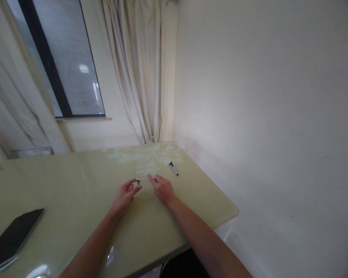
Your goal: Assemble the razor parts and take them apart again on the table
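Observation:
My left hand [125, 195] is raised over the table, thumb and fingers pinching a small dark-green piece [138, 182]. A thin pale strip [144, 179] runs from the top of that piece to my right hand [162, 188]. My right hand's fingers are closed at the strip's other end, palm down. Whether the strip and the green piece are one thing, I cannot tell. Beyond my right hand, a razor [173, 168] with a black head and grey handle lies on the table, touched by neither hand.
The glossy yellow-green table [84, 193] ends at a rounded right corner by the white wall [263, 116]. A black flat object [14, 237] lies at the left. Behind the table hang beige curtains [139, 69] beside a dark-framed window [66, 58].

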{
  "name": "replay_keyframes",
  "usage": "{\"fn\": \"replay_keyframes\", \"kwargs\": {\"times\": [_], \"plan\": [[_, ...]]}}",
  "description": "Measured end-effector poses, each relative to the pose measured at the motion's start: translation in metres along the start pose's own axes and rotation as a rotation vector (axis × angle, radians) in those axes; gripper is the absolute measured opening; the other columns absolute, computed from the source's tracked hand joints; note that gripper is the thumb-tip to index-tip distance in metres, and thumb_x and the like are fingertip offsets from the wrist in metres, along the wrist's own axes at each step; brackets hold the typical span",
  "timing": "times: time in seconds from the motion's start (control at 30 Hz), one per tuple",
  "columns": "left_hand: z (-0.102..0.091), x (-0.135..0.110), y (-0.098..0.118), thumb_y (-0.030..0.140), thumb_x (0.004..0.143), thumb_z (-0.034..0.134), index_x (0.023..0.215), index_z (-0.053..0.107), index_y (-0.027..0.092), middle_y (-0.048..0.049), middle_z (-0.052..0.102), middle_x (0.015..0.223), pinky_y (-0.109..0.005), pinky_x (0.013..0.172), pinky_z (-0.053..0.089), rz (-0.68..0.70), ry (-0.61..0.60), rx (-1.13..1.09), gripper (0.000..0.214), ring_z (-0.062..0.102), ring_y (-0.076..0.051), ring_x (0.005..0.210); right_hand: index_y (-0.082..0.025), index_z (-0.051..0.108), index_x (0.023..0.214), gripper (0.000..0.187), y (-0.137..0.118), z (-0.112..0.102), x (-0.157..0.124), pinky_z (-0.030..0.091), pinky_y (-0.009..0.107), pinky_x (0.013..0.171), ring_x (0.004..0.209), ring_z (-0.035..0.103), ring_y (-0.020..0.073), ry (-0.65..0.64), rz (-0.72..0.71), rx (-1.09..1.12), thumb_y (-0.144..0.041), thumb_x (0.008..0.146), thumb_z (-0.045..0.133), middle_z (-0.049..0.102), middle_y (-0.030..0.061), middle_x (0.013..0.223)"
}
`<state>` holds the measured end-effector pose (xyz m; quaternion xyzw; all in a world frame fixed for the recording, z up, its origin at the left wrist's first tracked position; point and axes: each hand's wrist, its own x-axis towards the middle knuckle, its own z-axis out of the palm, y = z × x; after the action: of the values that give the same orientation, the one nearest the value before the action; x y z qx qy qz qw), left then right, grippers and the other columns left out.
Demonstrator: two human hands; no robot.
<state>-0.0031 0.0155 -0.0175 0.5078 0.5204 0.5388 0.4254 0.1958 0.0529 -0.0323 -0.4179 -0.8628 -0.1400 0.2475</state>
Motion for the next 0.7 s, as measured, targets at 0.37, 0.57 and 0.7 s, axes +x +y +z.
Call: {"fn": "replay_keyframes", "kwargs": {"times": [0.37, 0.57, 0.7], "plan": [[-0.0036, -0.0038, 0.0023, 0.066, 0.061, 0.083, 0.127, 0.068, 0.017, 0.0121, 0.014, 0.067, -0.019, 0.040, 0.017, -0.012, 0.013, -0.060, 0.084, 0.014, -0.005, 0.048, -0.022, 0.051, 0.154, 0.052, -0.0011, 0.0028, -0.0033, 0.054, 0.025, 0.072, 0.087, 0.064, 0.0198, 0.013, 0.068, 0.021, -0.015, 0.102, 0.049, 0.066, 0.0104, 0.097], [-0.0025, -0.0059, 0.0037, 0.064, 0.061, 0.084, 0.125, 0.069, 0.017, 0.0119, 0.014, 0.066, -0.019, 0.040, 0.018, -0.009, 0.032, -0.058, 0.081, 0.015, -0.005, 0.047, -0.021, 0.054, 0.151, 0.050, -0.0018, 0.0022, -0.0033, 0.054, 0.024, 0.071, 0.087, 0.064, 0.0196, 0.007, 0.118, 0.007, -0.014, 0.101, 0.050, 0.067, 0.0107, 0.096], [-0.0017, -0.0067, 0.0057, 0.063, 0.060, 0.084, 0.126, 0.069, 0.017, 0.0119, 0.015, 0.065, -0.019, 0.040, 0.017, -0.017, 0.028, -0.051, 0.082, 0.016, -0.005, 0.047, -0.027, 0.050, 0.154, 0.052, -0.0034, -0.0013, -0.0028, 0.053, 0.023, 0.073, 0.087, 0.064, 0.0184, 0.000, 0.007, 0.014, -0.016, 0.103, 0.048, 0.068, 0.0091, 0.097]]}}
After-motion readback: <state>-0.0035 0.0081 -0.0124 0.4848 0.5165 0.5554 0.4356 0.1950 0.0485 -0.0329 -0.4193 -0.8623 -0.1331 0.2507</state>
